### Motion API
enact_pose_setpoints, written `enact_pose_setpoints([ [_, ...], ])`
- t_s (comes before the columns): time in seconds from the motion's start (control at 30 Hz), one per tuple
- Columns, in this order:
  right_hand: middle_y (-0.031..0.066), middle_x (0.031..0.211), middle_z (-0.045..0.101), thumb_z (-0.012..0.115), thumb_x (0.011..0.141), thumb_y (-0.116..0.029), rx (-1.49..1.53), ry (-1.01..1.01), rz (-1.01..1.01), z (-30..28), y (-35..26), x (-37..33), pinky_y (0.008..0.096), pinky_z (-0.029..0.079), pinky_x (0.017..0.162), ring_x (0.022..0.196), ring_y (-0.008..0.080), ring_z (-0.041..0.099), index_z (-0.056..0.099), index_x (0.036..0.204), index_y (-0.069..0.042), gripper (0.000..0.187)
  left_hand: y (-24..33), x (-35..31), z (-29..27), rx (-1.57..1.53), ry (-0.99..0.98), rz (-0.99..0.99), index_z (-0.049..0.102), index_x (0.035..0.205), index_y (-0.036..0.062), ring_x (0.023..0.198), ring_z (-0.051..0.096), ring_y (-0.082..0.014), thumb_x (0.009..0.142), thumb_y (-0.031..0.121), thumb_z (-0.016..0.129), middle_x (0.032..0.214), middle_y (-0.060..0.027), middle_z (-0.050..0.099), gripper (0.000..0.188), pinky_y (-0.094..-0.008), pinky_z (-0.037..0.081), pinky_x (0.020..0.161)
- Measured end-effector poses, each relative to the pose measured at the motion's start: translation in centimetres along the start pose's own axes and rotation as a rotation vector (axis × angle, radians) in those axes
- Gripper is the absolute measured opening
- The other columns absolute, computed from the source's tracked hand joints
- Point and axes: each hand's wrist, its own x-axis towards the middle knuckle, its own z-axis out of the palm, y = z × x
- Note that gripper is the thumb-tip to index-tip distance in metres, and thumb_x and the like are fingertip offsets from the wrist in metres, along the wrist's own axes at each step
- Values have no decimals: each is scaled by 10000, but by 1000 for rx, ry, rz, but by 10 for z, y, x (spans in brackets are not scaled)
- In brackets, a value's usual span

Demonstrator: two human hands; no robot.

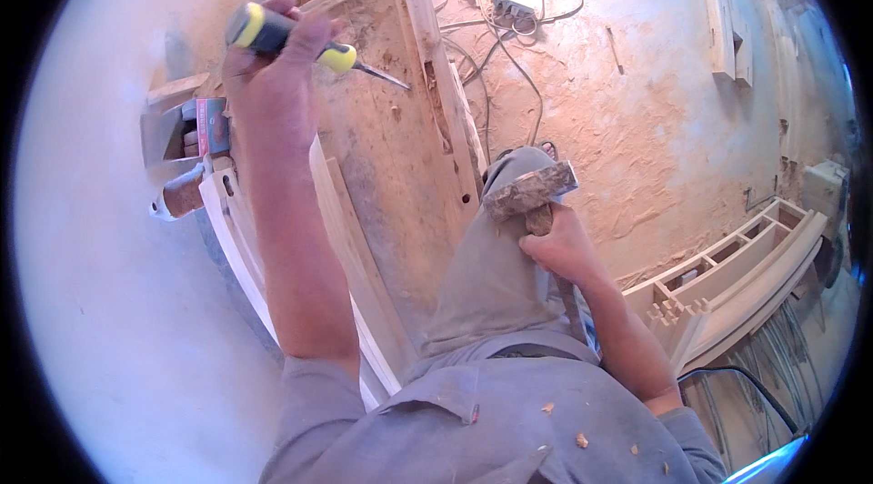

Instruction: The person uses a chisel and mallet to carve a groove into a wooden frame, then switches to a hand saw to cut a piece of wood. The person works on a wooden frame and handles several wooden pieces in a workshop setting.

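My left hand [273, 75] is raised at the upper left, its fingers wrapped round the black and yellow handle of a chisel [338, 58]. The metal blade points right, its tip beside a long wooden beam [420, 15]. Whether the tip touches the wood I cannot tell. A narrow slot [436, 106] is cut into the beam's face, with a small round hole nearer to me. Over my thigh, my right hand [568, 247] grips a hammer [532, 191] by its handle, close below the rough, brown-crusted head.
Pale boards [350, 238] lie left of my legs, near a box [212, 126]. Cables [509, 52] run to a socket block [512, 11] on the shaving-strewn floor. A slatted wooden frame [727, 257] is at the right, and planks [718, 25] at the far right.
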Motion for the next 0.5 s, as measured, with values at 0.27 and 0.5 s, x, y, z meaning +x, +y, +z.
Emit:
enact_pose_setpoints([
  [0.27, 51, 786, 611, 698, 751, -54, 34, -40, 90, -10, 9, 11, 302, 449, 561, 631, 136, 578, 621, 1143, 49, 413, -63, 45, 11, -113, -33, 125, 647, 838, 37, 575, 650, -183, 878, 81, 841, 664, -84, 654, 203, -323, 550, 564],
  [0.5, 181, 1116, 748, 705, 741, -141, -3, -65, 200, -11, 3, 13, 352, 524, 960, 1089, 257, 702, 683, 1205, 58, 505, -82, 49, 19, -128, 54, 83, 643, 823, 39, 532, 631, -153, 871, 111, 857, 623, -76, 653, 231, -276, 529, 507],
])
